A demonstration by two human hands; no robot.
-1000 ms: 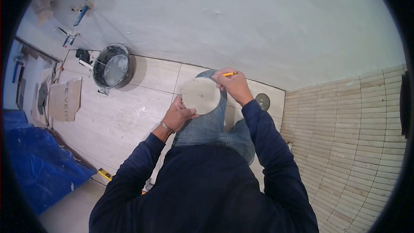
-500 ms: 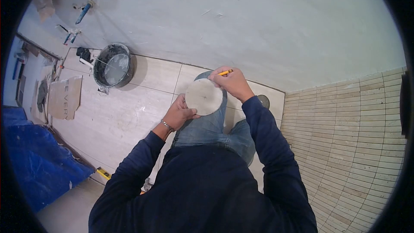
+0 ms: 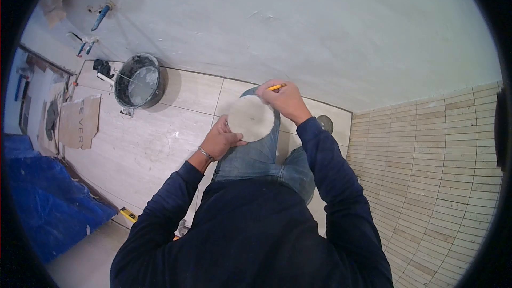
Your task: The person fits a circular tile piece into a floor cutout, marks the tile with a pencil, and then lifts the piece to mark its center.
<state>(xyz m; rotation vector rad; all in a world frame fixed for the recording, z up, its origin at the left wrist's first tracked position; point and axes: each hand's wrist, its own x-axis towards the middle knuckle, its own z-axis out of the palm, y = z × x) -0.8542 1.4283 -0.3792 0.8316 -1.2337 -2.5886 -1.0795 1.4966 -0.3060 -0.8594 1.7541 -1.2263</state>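
A pale round disc [image 3: 251, 120] with a small mark near its middle rests over my raised knee in blue jeans [image 3: 249, 159]. My left hand [image 3: 221, 137] grips its lower left edge, thumb on the face and fingers curled behind. At the disc's upper right rim, my right hand [image 3: 284, 99] is closed around a yellow pencil [image 3: 277, 87]. The pencil's back end sticks out past the knuckles; its tip is hidden by my fingers.
A black bucket [image 3: 162, 86] with greyish liquid and a white-handled tool stands by the wall. Torn cardboard [image 3: 80, 121] lies on the tiled floor, left of it. A blue tarp [image 3: 53, 197] and a yellow spirit level [image 3: 128, 214] are at lower left. Narrow tiles [image 3: 421, 165] cover the right side.
My right hand has shifted very slightly left along the disc's rim, and the pencil is angled a little differently. My left hand keeps its hold on the disc.
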